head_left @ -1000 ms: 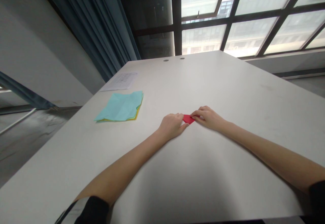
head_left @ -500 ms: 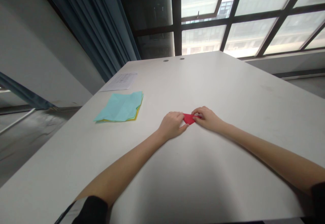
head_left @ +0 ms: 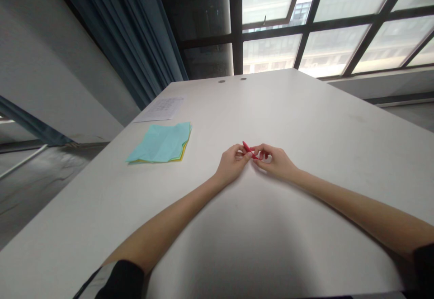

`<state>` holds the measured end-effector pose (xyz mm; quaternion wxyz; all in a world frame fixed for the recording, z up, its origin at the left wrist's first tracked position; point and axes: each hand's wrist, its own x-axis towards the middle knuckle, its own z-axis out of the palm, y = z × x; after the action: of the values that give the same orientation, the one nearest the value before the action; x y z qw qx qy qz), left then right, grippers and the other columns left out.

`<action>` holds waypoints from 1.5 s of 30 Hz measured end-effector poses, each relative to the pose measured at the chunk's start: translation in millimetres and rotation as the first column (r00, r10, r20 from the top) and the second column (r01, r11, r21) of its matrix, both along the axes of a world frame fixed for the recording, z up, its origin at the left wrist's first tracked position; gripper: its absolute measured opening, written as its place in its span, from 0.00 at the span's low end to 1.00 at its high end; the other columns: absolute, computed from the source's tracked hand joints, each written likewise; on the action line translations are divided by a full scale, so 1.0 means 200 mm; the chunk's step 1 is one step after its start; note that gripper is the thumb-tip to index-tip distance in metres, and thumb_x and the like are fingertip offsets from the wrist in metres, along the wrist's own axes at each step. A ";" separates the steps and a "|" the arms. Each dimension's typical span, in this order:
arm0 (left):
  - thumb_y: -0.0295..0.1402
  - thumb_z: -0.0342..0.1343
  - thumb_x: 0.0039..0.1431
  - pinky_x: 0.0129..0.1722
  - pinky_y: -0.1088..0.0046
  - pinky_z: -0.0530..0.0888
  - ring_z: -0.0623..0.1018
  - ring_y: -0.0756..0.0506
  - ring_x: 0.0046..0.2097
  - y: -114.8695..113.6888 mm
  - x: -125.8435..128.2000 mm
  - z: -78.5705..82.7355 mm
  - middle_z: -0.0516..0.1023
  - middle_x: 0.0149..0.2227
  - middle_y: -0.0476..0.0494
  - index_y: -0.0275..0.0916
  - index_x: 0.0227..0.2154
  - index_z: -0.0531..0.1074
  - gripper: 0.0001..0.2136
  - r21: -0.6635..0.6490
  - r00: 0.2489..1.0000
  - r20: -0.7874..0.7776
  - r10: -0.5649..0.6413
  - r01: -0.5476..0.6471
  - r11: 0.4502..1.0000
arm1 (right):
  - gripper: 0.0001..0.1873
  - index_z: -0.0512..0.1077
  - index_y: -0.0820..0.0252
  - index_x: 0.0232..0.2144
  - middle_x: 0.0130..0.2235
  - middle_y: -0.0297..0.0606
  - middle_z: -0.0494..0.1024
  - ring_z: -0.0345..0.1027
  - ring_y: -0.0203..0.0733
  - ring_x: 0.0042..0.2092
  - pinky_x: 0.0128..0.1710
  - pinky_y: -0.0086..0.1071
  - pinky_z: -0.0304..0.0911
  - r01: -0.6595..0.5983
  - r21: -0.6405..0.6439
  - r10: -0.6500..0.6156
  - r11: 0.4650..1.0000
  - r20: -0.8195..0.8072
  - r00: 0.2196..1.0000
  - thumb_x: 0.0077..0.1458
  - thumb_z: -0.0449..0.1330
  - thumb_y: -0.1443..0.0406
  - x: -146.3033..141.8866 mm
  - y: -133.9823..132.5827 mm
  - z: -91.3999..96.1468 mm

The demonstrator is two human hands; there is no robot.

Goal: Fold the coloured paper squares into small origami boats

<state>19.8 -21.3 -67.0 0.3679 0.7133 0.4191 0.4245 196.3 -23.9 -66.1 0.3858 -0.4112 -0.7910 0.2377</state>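
Note:
A small folded piece of red paper point(head_left: 247, 148) is pinched between the fingertips of both hands, lifted slightly off the white table point(head_left: 305, 109). My left hand point(head_left: 231, 164) grips its left side and my right hand point(head_left: 273, 161) grips its right side. Only a thin red edge shows between the fingers; the rest is hidden by them. Both wrists rest near the tabletop at the middle of the table.
A stack of coloured paper sheets point(head_left: 161, 142), light blue on top with yellow beneath, lies to the left. A white printed sheet point(head_left: 161, 108) lies beyond it near the table's left edge. Blue curtains point(head_left: 129, 41) and large windows point(head_left: 322, 23) stand behind the table.
The red paper lay flat on the table under both hands; now both hands have raised it and pinch it between their fingertips, so it shows edge-on.

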 end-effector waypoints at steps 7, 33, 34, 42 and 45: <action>0.35 0.53 0.55 0.40 0.69 0.72 0.76 0.48 0.39 0.00 0.00 -0.01 0.73 0.37 0.44 0.37 0.33 0.63 0.08 -0.029 0.990 0.123 -0.073 0.077 0.997 | 0.11 0.68 0.58 0.32 0.31 0.37 0.76 0.67 0.36 0.29 0.32 0.32 0.63 -0.022 -0.094 0.017 0.995 -0.054 0.998 0.48 0.58 0.57 0.01 0.02 -0.02; 0.36 0.59 0.48 0.32 0.73 0.72 0.76 0.50 0.32 0.00 0.03 0.00 0.72 0.33 0.48 0.38 0.38 0.63 0.15 -0.361 0.919 0.394 -0.001 0.156 0.920 | 0.11 0.76 0.54 0.36 0.49 0.39 0.73 0.64 0.45 0.52 0.54 0.44 0.56 -0.018 -0.267 -0.098 0.963 -0.416 0.904 0.49 0.57 0.65 0.03 0.07 -0.05; 0.35 0.60 0.47 0.33 0.73 0.72 0.76 0.51 0.31 0.00 0.03 0.00 0.72 0.33 0.48 0.38 0.37 0.63 0.15 -0.347 0.920 0.391 0.000 0.147 0.926 | 0.11 0.76 0.54 0.36 0.49 0.39 0.73 0.64 0.46 0.52 0.54 0.44 0.56 -0.029 -0.269 -0.089 0.963 -0.419 0.904 0.49 0.58 0.64 0.02 0.07 -0.05; 0.24 0.56 0.43 0.28 0.79 0.67 0.70 0.57 0.25 0.00 0.03 -0.01 0.70 0.31 0.51 0.37 0.34 0.63 0.13 -0.261 0.943 0.332 -0.010 0.101 0.960 | 0.11 0.71 0.59 0.30 0.38 0.39 0.76 0.71 0.40 0.37 0.41 0.38 0.66 -0.052 -0.334 -0.118 0.941 -0.469 0.875 0.43 0.64 0.61 0.00 0.06 -0.06; 0.24 0.56 0.43 0.27 0.80 0.65 0.68 0.57 0.24 0.01 0.03 -0.01 0.69 0.29 0.53 0.37 0.33 0.63 0.12 -0.233 0.951 0.310 -0.006 0.082 0.969 | 0.12 0.67 0.59 0.29 0.27 0.33 0.73 0.68 0.35 0.28 0.31 0.32 0.65 -0.041 -0.347 -0.134 0.937 -0.466 0.874 0.42 0.64 0.61 -0.01 0.06 -0.06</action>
<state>25.0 -20.0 -68.9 0.5226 0.5973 0.3894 0.4673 193.8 -11.7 -77.4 0.4981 -0.4193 -0.6051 0.4583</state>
